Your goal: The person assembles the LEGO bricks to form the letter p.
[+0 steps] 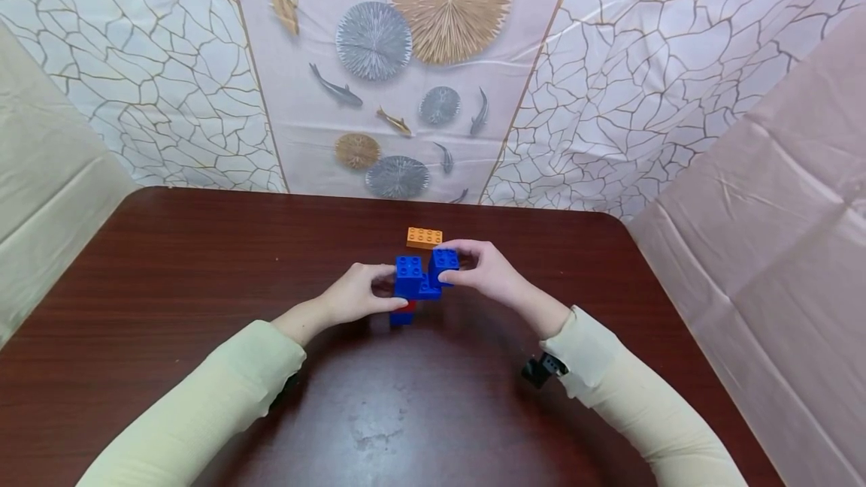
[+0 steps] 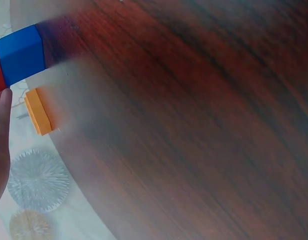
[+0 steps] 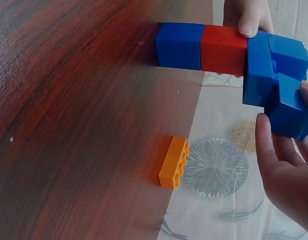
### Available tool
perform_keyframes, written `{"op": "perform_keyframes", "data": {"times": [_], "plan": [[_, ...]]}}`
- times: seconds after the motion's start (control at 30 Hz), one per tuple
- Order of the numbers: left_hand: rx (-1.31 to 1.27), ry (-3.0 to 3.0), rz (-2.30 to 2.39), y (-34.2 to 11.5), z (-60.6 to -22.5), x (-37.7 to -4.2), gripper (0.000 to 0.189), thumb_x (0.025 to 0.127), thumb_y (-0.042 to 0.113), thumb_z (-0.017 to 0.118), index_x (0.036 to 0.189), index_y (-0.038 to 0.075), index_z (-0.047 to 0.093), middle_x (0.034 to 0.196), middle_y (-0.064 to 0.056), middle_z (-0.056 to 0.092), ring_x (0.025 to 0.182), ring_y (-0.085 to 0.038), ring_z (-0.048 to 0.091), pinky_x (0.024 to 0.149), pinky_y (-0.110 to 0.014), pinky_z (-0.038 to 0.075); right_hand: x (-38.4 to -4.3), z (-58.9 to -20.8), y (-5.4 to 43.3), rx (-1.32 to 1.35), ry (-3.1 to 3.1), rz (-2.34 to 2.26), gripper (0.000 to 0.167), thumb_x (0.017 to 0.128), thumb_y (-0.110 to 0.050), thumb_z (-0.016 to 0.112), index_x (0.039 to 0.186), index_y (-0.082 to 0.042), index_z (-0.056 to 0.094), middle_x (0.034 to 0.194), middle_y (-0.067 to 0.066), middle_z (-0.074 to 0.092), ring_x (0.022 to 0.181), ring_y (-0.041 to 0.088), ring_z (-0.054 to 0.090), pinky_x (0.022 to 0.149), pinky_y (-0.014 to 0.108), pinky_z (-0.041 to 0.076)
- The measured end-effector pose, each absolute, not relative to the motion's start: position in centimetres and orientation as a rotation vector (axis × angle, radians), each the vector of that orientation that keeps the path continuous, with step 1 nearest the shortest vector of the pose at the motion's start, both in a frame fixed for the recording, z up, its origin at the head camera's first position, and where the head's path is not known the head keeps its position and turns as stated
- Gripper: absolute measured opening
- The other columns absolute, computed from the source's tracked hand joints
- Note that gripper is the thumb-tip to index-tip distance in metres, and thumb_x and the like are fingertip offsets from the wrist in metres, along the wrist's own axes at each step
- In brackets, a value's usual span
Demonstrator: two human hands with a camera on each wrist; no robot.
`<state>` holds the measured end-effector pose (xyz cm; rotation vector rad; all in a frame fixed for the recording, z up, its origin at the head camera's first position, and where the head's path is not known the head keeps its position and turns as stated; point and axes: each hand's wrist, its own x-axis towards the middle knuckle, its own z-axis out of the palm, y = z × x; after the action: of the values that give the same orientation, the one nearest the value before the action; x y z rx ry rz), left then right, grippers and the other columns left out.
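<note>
While the upright block stack (image 3: 224,47) is gripped by the left hand (image 1: 355,295), a slightly tilted blue block (image 1: 444,267) is pinched by the right hand (image 1: 490,276) at the stack's overhanging right end.

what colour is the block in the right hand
Blue; that block in the right hand shows best in the right wrist view.

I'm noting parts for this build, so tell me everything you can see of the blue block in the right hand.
The blue block is boxy, glossy and plastic-looking, with four studs facing up. The right hand pinches it over one end of a lower blue brick, slightly askew, beside another blue block. Whether it is seated can't be told.
</note>
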<state>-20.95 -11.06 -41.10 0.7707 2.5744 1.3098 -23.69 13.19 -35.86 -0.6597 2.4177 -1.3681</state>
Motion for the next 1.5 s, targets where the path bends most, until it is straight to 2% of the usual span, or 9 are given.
{"op": "perform_keyframes", "data": {"times": [0.47,0.83,1.0,1.1,1.27,1.5], "plan": [[0.746,2.511,1.367,-11.1,-41.0,-20.9,0.052,0.083,0.026,0.071,0.127,0.005,0.055,0.115,-0.012,0.067,0.104,-0.023,0.065,0.086,-0.034,0.053,-23.1,-35.7,13.3,-0.710,2.461,-1.295,0.042,0.083,-0.017,0.071,0.122,-0.006,0.059,0.109,0.015,0.066,0.087,0.021,0.061,0.080,0.032,0.054],[0.739,2.517,1.382,-11.2,-41.3,-21.0,0.051,0.082,0.023,0.072,0.126,0.004,0.056,0.114,-0.013,0.067,0.104,-0.023,0.065,0.084,-0.033,0.054,-22.6,-35.7,13.4,-0.788,2.518,-1.221,0.044,0.082,-0.018,0.072,0.123,-0.007,0.059,0.110,0.014,0.066,0.091,0.024,0.060,0.085,0.041,0.052],[0.741,2.509,1.375,-11.2,-41.4,-21.1,0.052,0.083,0.026,0.071,0.128,0.005,0.055,0.115,-0.012,0.066,0.105,-0.024,0.065,0.085,-0.034,0.054,-22.6,-35.3,13.6,-0.832,2.535,-1.182,0.048,0.083,-0.020,0.071,0.127,-0.008,0.056,0.120,0.013,0.062,0.102,0.027,0.058,0.090,0.046,0.050],[0.741,2.512,1.372,-11.1,-41.3,-21.1,0.052,0.083,0.026,0.071,0.128,0.005,0.055,0.115,-0.012,0.066,0.105,-0.024,0.064,0.085,-0.034,0.054,-22.6,-35.1,13.7,-0.842,2.569,-1.180,0.045,0.083,-0.022,0.070,0.125,-0.010,0.058,0.119,0.010,0.063,0.102,0.024,0.057,0.089,0.042,0.049],[0.753,2.528,1.362,-11.1,-41.3,-21.1,0.052,0.083,0.027,0.071,0.127,0.005,0.055,0.116,-0.012,0.066,0.106,-0.024,0.064,0.086,-0.035,0.053,-22.6,-35.0,13.5,-0.896,2.599,-1.197,0.034,0.082,-0.018,0.072,0.114,-0.008,0.064,0.103,0.008,0.066,0.087,0.019,0.056,0.077,0.034,0.051],[0.750,2.509,1.384,-11.1,-41.4,-21.0,0.053,0.083,0.027,0.071,0.129,0.006,0.054,0.116,-0.012,0.066,0.107,-0.024,0.064,0.086,-0.036,0.053,-22.6,-34.8,13.3,-0.963,2.614,-1.169,0.032,0.081,-0.016,0.073,0.111,-0.007,0.066,0.102,0.008,0.067,0.085,0.018,0.055,0.073,0.030,0.050]]}}
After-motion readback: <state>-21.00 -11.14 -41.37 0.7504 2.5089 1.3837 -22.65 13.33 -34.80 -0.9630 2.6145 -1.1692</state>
